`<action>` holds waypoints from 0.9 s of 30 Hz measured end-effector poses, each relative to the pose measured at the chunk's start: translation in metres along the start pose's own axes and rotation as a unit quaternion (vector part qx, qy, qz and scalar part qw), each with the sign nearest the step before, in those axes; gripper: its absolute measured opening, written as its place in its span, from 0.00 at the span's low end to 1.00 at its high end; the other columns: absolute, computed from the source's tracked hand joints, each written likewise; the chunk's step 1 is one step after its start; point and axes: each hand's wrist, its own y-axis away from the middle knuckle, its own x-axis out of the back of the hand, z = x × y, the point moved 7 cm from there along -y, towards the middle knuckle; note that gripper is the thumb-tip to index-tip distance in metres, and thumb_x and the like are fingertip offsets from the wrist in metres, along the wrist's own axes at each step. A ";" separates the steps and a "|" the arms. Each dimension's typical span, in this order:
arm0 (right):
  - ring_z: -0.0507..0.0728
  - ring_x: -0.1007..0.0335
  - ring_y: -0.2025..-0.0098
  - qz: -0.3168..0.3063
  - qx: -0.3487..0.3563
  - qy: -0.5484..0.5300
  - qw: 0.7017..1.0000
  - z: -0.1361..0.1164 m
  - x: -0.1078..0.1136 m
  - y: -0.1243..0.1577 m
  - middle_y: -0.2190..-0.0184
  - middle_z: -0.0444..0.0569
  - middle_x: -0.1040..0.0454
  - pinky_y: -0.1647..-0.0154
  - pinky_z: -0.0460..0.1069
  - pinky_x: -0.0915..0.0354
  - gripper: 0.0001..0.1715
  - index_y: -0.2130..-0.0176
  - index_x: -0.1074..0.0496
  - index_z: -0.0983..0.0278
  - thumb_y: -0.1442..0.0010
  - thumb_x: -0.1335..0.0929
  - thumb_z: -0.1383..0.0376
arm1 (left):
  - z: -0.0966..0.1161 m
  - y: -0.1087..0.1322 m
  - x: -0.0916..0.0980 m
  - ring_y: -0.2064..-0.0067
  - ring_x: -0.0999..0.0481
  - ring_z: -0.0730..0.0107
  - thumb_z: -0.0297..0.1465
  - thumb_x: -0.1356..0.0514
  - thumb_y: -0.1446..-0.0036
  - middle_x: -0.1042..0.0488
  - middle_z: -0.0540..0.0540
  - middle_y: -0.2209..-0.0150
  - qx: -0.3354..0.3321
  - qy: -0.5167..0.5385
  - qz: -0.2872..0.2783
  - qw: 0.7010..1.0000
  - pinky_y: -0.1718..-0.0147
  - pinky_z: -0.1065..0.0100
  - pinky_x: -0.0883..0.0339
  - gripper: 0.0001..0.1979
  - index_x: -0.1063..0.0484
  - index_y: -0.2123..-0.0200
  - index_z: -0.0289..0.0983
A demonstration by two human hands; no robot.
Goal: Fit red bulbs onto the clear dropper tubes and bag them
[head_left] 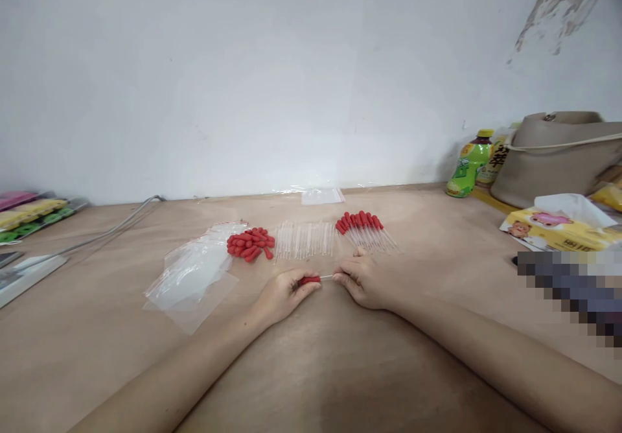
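My left hand (pixel 282 293) pinches a red rubber bulb (pixel 310 280) just above the wooden table (pixel 311 368). My right hand (pixel 362 280) pinches the thin clear glass tube (pixel 326 278) that sticks out of that bulb. Both hands are closed and meet in the middle. Beyond them lie a pile of loose red bulbs (pixel 251 244), a row of bare glass tubes (pixel 305 239), and a bunch of droppers with red bulbs fitted (pixel 365 228).
Clear zip bags (pixel 194 276) lie at the left, one more bag (pixel 321 196) by the wall. A green drink bottle (pixel 467 164), a beige bag (pixel 558 157) and a tissue pack (pixel 558 225) stand at the right. A cable (pixel 111 229) and coloured packets (pixel 29 212) are far left.
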 end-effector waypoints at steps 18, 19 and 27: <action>0.52 0.37 0.68 -0.020 -0.003 0.094 0.995 0.012 0.013 0.002 0.72 0.47 0.29 0.63 0.49 0.51 0.13 0.71 0.30 0.64 0.41 0.40 0.63 | -0.002 -0.004 0.003 0.73 0.34 0.73 0.32 0.43 0.48 0.33 0.49 0.68 -0.006 -0.048 0.005 0.999 0.71 0.70 0.36 0.18 0.38 0.53 0.36; 0.52 0.36 0.69 -0.002 -0.041 0.093 0.995 0.021 0.017 0.002 0.73 0.47 0.29 0.63 0.48 0.51 0.13 0.72 0.30 0.64 0.41 0.40 0.63 | -0.002 -0.004 0.003 0.72 0.34 0.73 0.32 0.43 0.48 0.33 0.49 0.68 -0.005 -0.050 0.007 0.999 0.71 0.69 0.36 0.19 0.39 0.52 0.37; 0.53 0.36 0.75 0.108 -0.402 0.088 0.905 0.097 0.048 0.007 0.81 0.43 0.30 0.67 0.48 0.49 0.19 0.81 0.34 0.63 0.45 0.40 0.56 | -0.002 -0.005 0.000 0.71 0.34 0.73 0.33 0.45 0.46 0.34 0.48 0.70 -0.006 -0.055 -0.020 0.998 0.70 0.70 0.38 0.08 0.32 0.63 0.36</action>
